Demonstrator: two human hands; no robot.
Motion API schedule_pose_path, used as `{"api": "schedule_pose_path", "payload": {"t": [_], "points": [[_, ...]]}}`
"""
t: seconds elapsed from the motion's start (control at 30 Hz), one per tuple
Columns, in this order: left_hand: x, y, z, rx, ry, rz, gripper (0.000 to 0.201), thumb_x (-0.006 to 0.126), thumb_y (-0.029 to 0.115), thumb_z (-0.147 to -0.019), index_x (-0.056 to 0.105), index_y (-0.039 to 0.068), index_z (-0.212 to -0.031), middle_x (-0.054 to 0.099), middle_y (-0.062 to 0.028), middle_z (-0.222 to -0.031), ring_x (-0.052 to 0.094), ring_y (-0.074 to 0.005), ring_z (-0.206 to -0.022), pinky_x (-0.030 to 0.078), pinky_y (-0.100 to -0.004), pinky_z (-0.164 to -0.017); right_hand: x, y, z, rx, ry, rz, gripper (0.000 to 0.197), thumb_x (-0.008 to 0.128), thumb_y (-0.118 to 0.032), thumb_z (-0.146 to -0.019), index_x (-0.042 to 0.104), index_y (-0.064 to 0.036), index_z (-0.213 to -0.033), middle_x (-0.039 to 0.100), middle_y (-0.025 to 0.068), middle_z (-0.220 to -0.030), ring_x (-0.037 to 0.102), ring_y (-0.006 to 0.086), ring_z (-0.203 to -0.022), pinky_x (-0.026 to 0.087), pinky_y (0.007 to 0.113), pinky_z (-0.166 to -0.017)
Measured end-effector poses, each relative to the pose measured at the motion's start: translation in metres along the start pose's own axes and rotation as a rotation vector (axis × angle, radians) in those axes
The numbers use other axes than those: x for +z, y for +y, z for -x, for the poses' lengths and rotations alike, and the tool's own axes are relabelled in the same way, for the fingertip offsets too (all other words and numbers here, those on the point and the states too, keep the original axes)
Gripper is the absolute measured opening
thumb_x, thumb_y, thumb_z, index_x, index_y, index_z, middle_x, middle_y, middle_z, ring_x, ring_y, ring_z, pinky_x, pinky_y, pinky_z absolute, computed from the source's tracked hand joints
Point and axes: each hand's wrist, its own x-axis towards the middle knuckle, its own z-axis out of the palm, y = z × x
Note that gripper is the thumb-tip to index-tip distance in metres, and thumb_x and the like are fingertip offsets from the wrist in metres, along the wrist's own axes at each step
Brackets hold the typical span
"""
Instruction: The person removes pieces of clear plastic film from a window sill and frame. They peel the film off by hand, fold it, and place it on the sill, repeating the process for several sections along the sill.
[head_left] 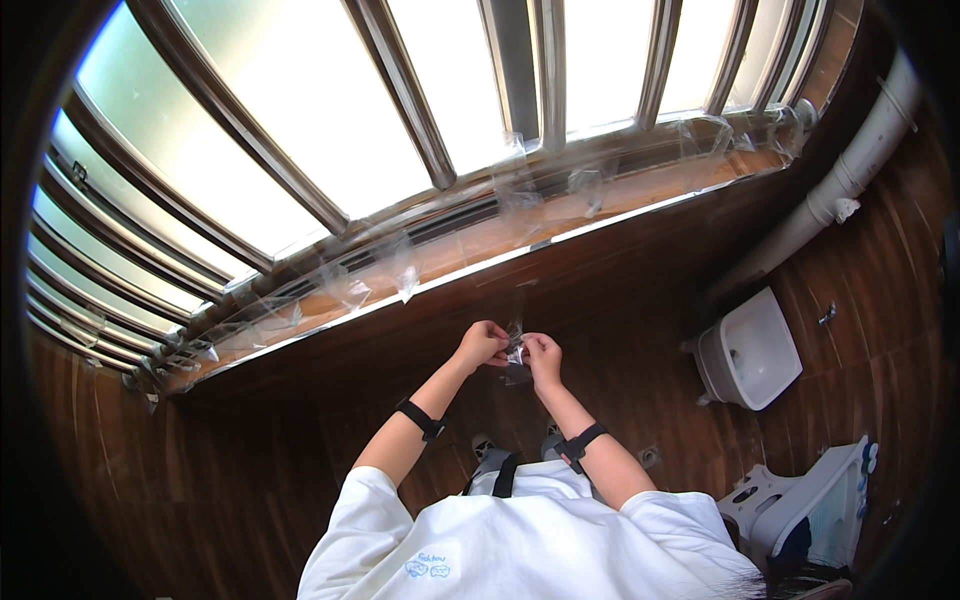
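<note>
In front of my body, below the window ledge, both hands are raised close together. My left hand (482,346) is closed in a pinch on a crumpled piece of clear plastic film (516,350). From the other side, my right hand (542,358) pinches the same film between thumb and fingers. The film is shiny and see-through, so its full outline is hard to make out. Similar clear strips (405,268) cling along the window ledge (450,260) beyond my hands, some with loose ends sticking up.
Metal bars (400,90) stand in front of the bright window. At right are a white pipe (850,170), a white basin (765,350), a small tap (827,314) and a grey-white plastic stool-like item (760,505). Dark wood-look boards (250,470) surround me.
</note>
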Motion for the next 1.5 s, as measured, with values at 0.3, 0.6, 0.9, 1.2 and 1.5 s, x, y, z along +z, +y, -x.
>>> {"api": "schedule_pose_path", "payload": {"t": [0.3,0.6,0.9,1.2,1.5], "points": [[-0.004,-0.003,0.002,-0.035,-0.040,0.055,0.017,0.062,0.001,-0.081,0.053,0.000,-0.096,0.058,-0.0084,-0.082,0.063,-0.0195,-0.073,0.059,-0.0373,-0.064,-0.001,-0.010,-0.013,0.308,-0.226,0.035,0.024,0.050,-0.024,-0.091,0.058,-0.0012,-0.092,0.061,0.0086,-0.076,0.062,0.0166,-0.067,0.054,0.031,-0.061],[-0.006,0.005,0.008,-0.068,-0.049,0.038,0.015,0.058,0.002,-0.085,0.051,-0.001,-0.098,0.058,-0.0105,-0.086,0.063,-0.0200,-0.072,0.061,-0.0377,-0.064,-0.006,-0.030,-0.012,0.401,-0.382,-0.141,0.021,0.054,-0.022,-0.090,0.060,-0.0023,-0.095,0.062,0.0055,-0.079,0.061,0.0132,-0.064,0.054,0.028,-0.053],[-0.006,0.006,0.008,-0.090,-0.030,0.008,0.015,0.056,0.002,-0.087,0.051,-0.002,-0.100,0.058,-0.0100,-0.085,0.063,-0.0192,-0.069,0.061,-0.0379,-0.064,-0.010,-0.038,-0.034,0.178,-0.398,0.337,0.013,0.060,-0.012,-0.087,0.063,0.0008,-0.085,0.062,0.0055,-0.071,0.057,0.0100,-0.055,0.048,0.022,-0.045],[-0.003,0.006,0.010,-0.087,-0.021,0.021,0.014,0.057,0.002,-0.086,0.051,0.000,-0.099,0.057,-0.0082,-0.083,0.062,-0.0177,-0.066,0.060,-0.0368,-0.062,-0.005,-0.026,-0.016,0.147,-0.204,0.119,0.014,0.056,-0.009,-0.087,0.061,0.0031,-0.087,0.061,0.0070,-0.072,0.057,0.0112,-0.057,0.049,0.023,-0.044],[0.000,0.014,0.017,-0.031,-0.055,0.046,0.015,0.059,0.004,-0.086,0.052,0.002,-0.098,0.056,-0.0071,-0.083,0.061,-0.0164,-0.068,0.059,-0.0359,-0.062,0.004,-0.017,-0.008,0.152,-0.062,-0.173,0.015,0.057,-0.014,-0.086,0.058,0.0006,-0.090,0.058,0.0054,-0.073,0.056,0.0121,-0.057,0.051,0.027,-0.047]]}}
